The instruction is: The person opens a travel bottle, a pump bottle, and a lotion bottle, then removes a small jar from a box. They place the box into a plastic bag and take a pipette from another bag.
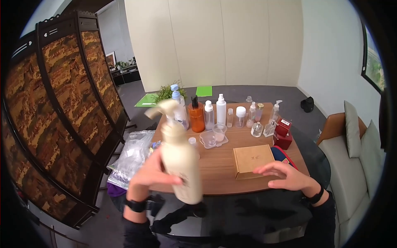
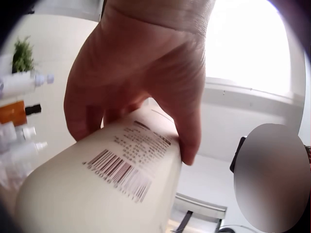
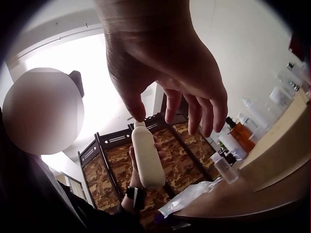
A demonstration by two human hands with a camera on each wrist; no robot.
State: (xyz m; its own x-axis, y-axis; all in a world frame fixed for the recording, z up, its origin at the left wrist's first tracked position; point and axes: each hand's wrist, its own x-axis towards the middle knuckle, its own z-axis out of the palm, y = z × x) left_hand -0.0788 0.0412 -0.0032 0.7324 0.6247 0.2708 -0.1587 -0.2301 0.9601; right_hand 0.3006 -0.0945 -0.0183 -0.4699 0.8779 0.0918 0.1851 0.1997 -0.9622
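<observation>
Cream pump bottle (image 1: 180, 163) is being held up over the near table edge (image 1: 215, 188), left hand (image 1: 151, 171) wrapping its body; right hand (image 1: 285, 175) is hovering, fingers spread, holding nothing, near the cardboard box (image 1: 253, 160). Left wrist: fingers (image 2: 80, 114) are curling round the barcode side. Right wrist: fingers (image 3: 204, 114) are hanging loose. Risk, I'd judge: 1-handed grip slipping, bottle dropping onto the small bottles (image 1: 231, 115).
</observation>
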